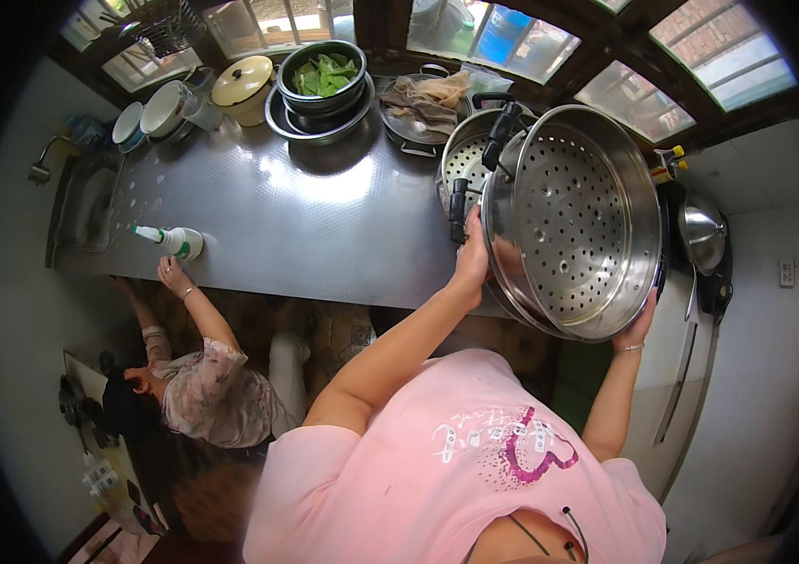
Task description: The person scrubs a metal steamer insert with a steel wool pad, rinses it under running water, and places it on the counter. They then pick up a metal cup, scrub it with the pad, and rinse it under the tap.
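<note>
A large stainless-steel steamer tier (pixel 576 218) with a perforated base is held tilted up in front of me, by both hands. My left hand (pixel 472 255) grips its left side, below a black handle (pixel 502 134). Low on the right rim, my right hand (pixel 638 321) supports it, its fingers partly hidden behind the metal. Another perforated steamer pot (pixel 466 156) stands on the counter just behind and left of the tier, partly covered by it.
On the steel counter (pixel 287 233) stand a green-and-white spray bottle (pixel 182 242), leafy greens (pixel 325 74) in stacked bowls, a cream lidded pot (pixel 241 88) and cloths (pixel 424 102) on a lidded pan. Another person (pixel 213 395) crouches at the left, one hand by the bottle. A wok lid (pixel 701 229) is at right.
</note>
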